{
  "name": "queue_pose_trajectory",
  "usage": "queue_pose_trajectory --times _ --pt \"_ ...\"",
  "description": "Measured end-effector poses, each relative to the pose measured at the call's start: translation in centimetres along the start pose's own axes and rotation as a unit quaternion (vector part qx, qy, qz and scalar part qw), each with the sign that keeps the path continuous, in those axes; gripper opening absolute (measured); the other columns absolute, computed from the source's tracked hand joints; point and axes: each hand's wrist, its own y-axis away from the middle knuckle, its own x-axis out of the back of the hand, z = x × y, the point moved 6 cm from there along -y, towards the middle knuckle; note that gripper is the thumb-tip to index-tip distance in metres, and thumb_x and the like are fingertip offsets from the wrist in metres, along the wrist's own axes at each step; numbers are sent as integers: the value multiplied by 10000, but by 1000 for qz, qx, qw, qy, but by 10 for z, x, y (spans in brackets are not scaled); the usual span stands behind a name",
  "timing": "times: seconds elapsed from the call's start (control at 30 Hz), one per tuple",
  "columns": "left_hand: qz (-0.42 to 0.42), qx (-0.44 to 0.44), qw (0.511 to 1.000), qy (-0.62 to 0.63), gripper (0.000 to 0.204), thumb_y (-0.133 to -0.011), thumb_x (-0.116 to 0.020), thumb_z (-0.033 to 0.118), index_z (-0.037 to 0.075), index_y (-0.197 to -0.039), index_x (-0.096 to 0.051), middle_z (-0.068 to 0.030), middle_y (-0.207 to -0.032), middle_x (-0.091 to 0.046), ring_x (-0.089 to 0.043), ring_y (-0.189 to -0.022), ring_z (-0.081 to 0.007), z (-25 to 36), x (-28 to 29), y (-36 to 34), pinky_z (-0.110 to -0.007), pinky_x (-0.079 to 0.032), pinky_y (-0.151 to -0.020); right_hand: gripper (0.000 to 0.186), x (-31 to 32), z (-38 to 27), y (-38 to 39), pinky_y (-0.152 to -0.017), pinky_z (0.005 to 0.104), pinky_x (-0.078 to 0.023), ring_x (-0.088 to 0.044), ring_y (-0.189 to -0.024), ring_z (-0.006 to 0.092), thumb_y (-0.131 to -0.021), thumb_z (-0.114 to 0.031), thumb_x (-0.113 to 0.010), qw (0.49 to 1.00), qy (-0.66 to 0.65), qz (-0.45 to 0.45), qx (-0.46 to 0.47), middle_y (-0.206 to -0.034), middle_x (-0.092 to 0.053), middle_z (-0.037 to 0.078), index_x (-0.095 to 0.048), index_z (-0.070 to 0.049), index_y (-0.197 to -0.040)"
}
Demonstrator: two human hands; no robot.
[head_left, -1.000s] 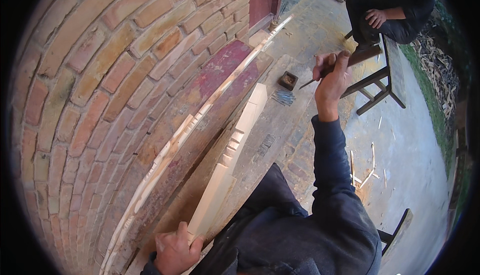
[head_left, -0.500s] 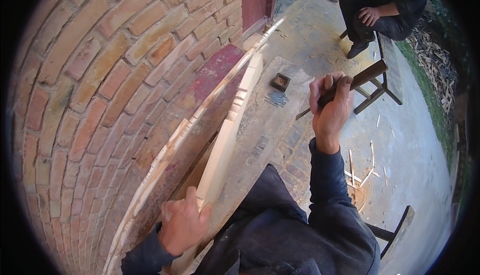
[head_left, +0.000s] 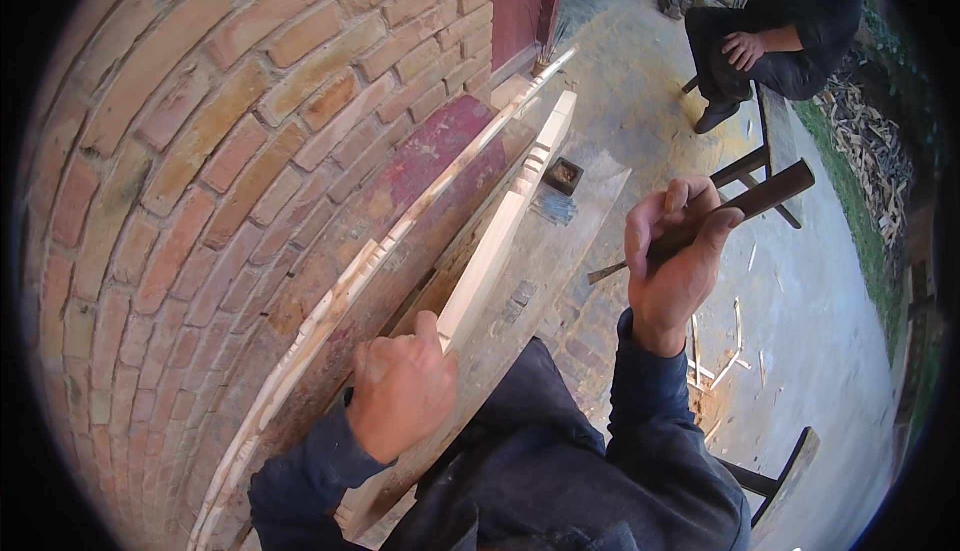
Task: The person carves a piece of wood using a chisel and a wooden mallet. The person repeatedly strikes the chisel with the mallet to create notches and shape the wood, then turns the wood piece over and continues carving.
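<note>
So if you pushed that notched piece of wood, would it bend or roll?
The notched wood would probably feel stiff, as it runs straight from the left hand without sagging. Its flat sides suggest it would slide rather than roll. The notches near its far end might be its weaker spot.

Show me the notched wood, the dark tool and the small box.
Notched wood (head_left: 504,221): head view, midway along its length.
Dark tool (head_left: 772,191): head view, on its handle.
Small box (head_left: 557,186): head view, on its near wall.
</note>
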Motion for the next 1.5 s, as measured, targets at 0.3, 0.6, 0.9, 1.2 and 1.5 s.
queue_pose_trajectory --times 0.3,0.6,0.9,1.2,1.5 --pt "23 11 989 148 299 -906 -674 262 24 -1053 -569 -203 -655 -663 -670 -616 -432 -19 14 20 -553 -502 -631 535 -27 8 3 -371 217 -238 -346 -357 77 -1098 -596 -297 988 -56 -61 -129 -755 -656 210 -461 -87 -1095" --pt "-36 22 993 110 263 -893 -693 190 31 -1007 -518 -182 -663 -661 -666 -587 -391 -25 0 53 -497 -488 -547 438 -122 56 -19 -350 189 -370 -461 -421 70 -1144 -419 -316 875 -371 -109 -292 -807 -586 69 -517 -39 -1061" --pt "-48 50 991 113 287 -873 -732 200 40 -960 -510 -191 -637 -641 -650 -594 -415 -27 -2 47 -527 -466 -613 416 -192 127 5 -395 217 -326 -405 -398 85 -1140 -422 -348 781 -380 -194 -455 -696 -618 66 -546 -64 -1065" --pt "-70 88 990 89 282 -920 -706 272 39 -1047 -610 -170 -676 -659 -690 -638 -353 -39 2 46 -494 -522 -599 531 -203 141 15 -349 198 -275 -316 -360 64 -1128 -523 -274 822 -241 -196 -477 -678 -534 10 -537 -71 -1037" --pt "2 37 995 87 302 -842 -777 175 79 -895 -496 -91 -649 -587 -661 -553 -286 -37 2 44 -425 -510 -527 522 -206 138 17 -327 182 -244 -281 -365 50 -1119 -547 -293 805 -254 -196 -499 -671 -505 29 -501 -107 -932"
